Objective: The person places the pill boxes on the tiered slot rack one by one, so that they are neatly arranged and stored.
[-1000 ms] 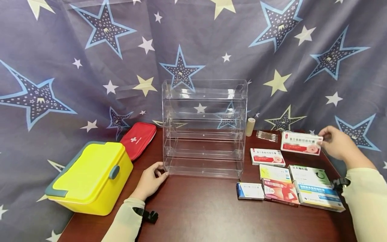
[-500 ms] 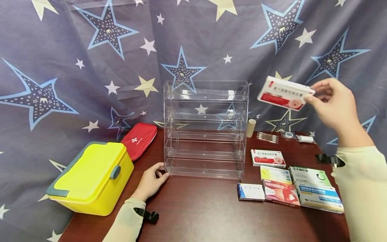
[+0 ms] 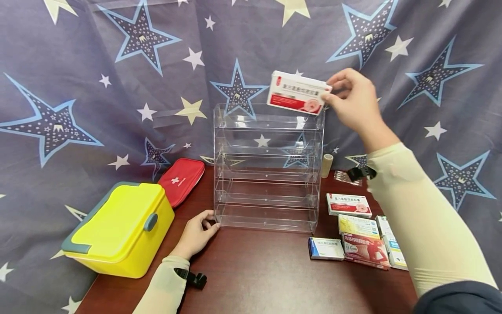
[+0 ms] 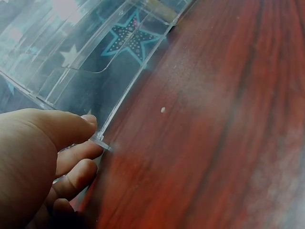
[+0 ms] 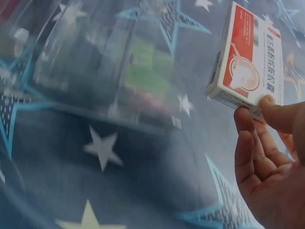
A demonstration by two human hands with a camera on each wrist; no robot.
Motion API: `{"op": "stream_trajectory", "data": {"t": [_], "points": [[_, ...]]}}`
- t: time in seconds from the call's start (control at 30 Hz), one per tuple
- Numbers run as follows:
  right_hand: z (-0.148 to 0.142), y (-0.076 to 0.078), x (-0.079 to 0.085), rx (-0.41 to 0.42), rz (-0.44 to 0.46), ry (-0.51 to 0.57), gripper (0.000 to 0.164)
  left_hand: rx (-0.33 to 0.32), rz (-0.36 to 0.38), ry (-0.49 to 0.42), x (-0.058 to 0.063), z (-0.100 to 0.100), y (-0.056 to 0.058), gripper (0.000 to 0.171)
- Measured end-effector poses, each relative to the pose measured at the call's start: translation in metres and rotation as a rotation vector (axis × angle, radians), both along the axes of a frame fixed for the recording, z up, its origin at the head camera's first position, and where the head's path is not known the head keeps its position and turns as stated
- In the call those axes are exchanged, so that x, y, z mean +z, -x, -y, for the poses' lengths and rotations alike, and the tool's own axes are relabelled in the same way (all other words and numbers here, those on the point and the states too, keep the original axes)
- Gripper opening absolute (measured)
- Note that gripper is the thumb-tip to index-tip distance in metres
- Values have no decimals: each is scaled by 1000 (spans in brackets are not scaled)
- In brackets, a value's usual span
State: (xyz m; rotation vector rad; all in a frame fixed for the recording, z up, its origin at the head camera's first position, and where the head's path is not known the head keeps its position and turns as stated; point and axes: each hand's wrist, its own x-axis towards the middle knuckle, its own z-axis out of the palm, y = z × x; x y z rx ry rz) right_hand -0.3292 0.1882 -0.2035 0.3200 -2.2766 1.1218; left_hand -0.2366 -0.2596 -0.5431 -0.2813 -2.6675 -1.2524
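Note:
My right hand pinches one end of a white and red medicine box, thumb in front and fingers behind. The box is raised in front of the top tier of a clear acrylic display rack, slightly tilted, its printed face towards me. In the right wrist view the same medicine box juts out from the fingertips. Low on the rack's left side, my left hand grips the front bottom corner. The left wrist view has the thumb of the left hand against the rack's edge, with fingers curled below it.
A yellow lidded box and a red first-aid pouch are at left. Right of the rack lie a matching medicine box, several others including a blue-white box, a beige roll and cotton swabs. A star-patterned curtain hangs behind.
My right hand has lifted the medicine box off the table's right back and carried it up and left to the rack's top. The left hand keeps its place at the rack's corner.

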Motion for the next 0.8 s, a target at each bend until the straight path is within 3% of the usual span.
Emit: {"op": "stream_trajectory", "data": {"t": [0.23, 0.43, 0.6, 0.8], "points": [[54, 28, 0, -8, 33, -106, 21, 1, -8, 5, -1, 0, 0, 33], [85, 47, -7, -13, 110, -98, 17, 0, -17, 0, -1, 0, 1, 34], [102, 55, -14, -2, 167, -67, 17, 1, -8, -3, 1, 0, 1, 34], [117, 60, -27, 18, 162, -108, 16, 0, -1, -4, 0, 1, 0, 35]]}}
